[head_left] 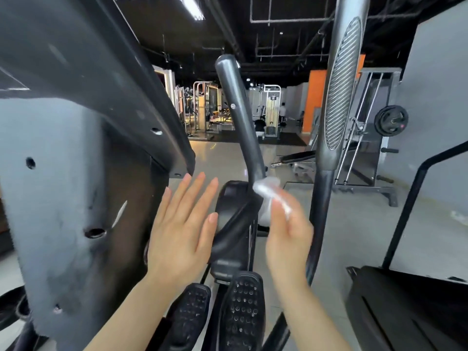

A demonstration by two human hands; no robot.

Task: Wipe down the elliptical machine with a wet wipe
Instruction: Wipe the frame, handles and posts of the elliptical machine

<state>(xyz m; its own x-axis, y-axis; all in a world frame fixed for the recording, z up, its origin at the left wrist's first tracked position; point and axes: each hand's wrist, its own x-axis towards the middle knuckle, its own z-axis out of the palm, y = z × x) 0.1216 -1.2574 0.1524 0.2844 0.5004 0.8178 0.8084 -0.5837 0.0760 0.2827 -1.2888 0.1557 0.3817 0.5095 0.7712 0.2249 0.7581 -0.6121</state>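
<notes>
While the left hand (181, 230) is held up flat with its fingers straight and slightly spread, gripping nothing, a crumpled white wet wipe (269, 196) is pinched in the blurred right hand (287, 239). The wipe is pressed against the base of a curved dark grey metal handlebar (239, 115) of the elliptical machine, just above its black plastic housing (231, 219). Two black studded foot pedals (241, 310) are seen below the wrists. A weight rack (372, 138) is seen well beyond, at right.
</notes>
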